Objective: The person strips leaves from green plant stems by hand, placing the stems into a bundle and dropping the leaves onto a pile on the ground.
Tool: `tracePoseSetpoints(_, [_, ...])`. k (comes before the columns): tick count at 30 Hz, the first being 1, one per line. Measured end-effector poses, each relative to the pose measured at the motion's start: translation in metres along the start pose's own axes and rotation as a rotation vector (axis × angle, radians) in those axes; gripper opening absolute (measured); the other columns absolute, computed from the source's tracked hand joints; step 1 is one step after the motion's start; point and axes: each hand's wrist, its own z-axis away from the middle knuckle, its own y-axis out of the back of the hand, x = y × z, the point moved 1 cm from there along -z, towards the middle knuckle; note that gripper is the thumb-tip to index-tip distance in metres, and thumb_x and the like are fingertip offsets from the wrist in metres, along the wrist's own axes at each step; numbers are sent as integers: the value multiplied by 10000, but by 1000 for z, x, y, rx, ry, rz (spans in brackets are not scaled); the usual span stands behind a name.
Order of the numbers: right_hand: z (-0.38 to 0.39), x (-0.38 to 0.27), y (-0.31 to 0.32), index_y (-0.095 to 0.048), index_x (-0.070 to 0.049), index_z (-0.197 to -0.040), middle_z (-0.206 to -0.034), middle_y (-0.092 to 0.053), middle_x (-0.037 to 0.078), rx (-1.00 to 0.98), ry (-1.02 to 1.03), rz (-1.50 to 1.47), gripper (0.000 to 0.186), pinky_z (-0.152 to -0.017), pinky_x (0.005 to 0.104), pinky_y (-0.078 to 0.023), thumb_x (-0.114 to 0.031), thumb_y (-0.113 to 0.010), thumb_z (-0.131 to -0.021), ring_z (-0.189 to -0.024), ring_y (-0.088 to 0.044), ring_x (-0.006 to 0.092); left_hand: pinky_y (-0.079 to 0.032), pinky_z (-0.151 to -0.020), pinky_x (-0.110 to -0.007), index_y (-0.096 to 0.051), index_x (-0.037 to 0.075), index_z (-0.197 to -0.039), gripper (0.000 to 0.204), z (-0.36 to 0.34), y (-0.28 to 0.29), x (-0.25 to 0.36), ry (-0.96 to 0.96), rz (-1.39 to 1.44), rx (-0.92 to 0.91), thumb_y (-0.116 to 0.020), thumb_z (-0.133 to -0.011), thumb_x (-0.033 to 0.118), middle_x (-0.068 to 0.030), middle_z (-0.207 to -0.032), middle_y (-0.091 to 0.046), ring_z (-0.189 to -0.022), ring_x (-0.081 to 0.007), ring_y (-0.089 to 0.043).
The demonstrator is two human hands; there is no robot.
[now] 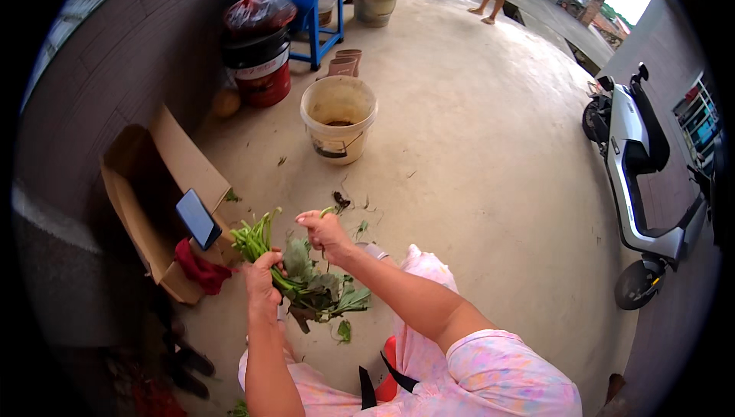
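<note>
- Left hand, lower centre-left of the frame: fingers are wrapping the bunch of leafy green stems, clamped about the stalks. Cut ends are pointing toward upper left; leaves are spreading toward lower right.
- Right hand, just right of the stalk ends: thumb and fingertips are meeting, apparently pinching a short green stem piece. Its hidden part cannot be told.
- Step in hand (judgement): the person is working through the bunch by hand, likely picking or stripping single stems.
- Surroundings: leaf scraps are lying on the concrete floor, centre of frame; an off-white bucket is standing above them. A cardboard box is sitting at left, a smartphone leaning at its near edge.
- Next move (judgement): it is calling for a steady left hold, and a light right pinch to avoid crushing the stem.
</note>
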Motion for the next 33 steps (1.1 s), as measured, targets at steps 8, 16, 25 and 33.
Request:
tracePoseSetpoints(8, [-3,7,-3,-557,-30,-918,-591,-470,-20,-22,-14,122,180,-360,175,-241,-165,-474,-834,-424,-329,30,-404,-430,-238,-552,-19,-807,159,10,-15,10,52,74,-98,-543,-652,15,-35,-592,-501,-475,-120,-468])
tracePoseSetpoints(16, [0,5,-10,-539,-12,-886,-638,-505,-21,-25,16,25,180,-378,155,-277,-103,-555,-731,-481,-412,26,-402,-439,-257,-582,-9,-799,162,7,-23,-1,101,92,-169,-560,-639,9,-43,-619,-528,-484,-134,-479])
tracePoseSetpoints(25, [-1,6,-8,-513,-53,-837,-639,-495,-16,-8,62,15,82,-379,170,-298,-115,-535,-789,-483,-426,44,-457,-510,-269,-560,4,-920,258,7,-21,-1,27,158,-121,-537,-663,11,-56,-712,-554,-560,-164,-531])
tracePoseSetpoints(33, [-11,-12,12,-488,-67,-872,-738,-515,8,130,188,-170,70,-470,212,-381,-118,-458,-833,-598,-487,75,-504,-634,-371,-536,-10,-742,91,-2,-4,4,-87,214,-101,-519,-655,8,-138,-771,-601,-714,-249,-604])
